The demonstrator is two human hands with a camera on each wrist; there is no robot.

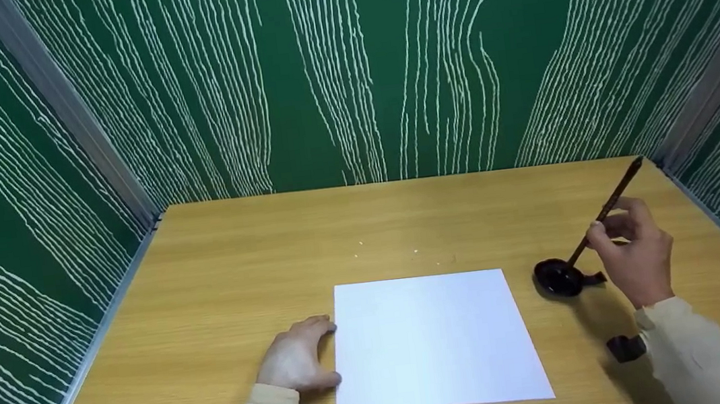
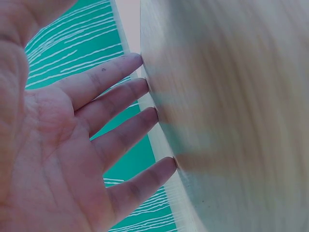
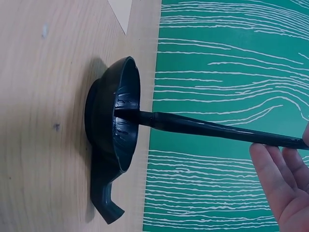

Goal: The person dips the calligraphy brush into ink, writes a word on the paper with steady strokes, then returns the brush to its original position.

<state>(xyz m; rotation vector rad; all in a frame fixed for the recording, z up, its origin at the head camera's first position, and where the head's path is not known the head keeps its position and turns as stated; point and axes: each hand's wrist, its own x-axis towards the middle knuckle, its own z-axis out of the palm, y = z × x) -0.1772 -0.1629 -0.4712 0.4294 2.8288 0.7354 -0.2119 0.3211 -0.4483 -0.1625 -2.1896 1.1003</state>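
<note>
Out to the right in the head view, my right hand (image 1: 641, 258) pinches the upper part of a dark ink brush (image 1: 618, 191), which leans with its top up and to the right. The brush's tip (image 3: 126, 114) is down inside a small black ink dish (image 1: 557, 278) with a short curved handle. My left hand (image 1: 296, 358) rests on the table left of a white sheet of paper (image 1: 437, 342), thumb and fingertips at the sheet's left edge. In the left wrist view, its spread fingers (image 2: 128, 135) touch the tabletop and hold nothing.
The wooden table (image 1: 238, 263) carries several tiny white specks beyond the paper. Green panels (image 1: 543, 86) with white wavy lines stand at the back and both sides, with grey posts at the corners. A dark strap-like piece (image 1: 626, 348) sits by the right cuff.
</note>
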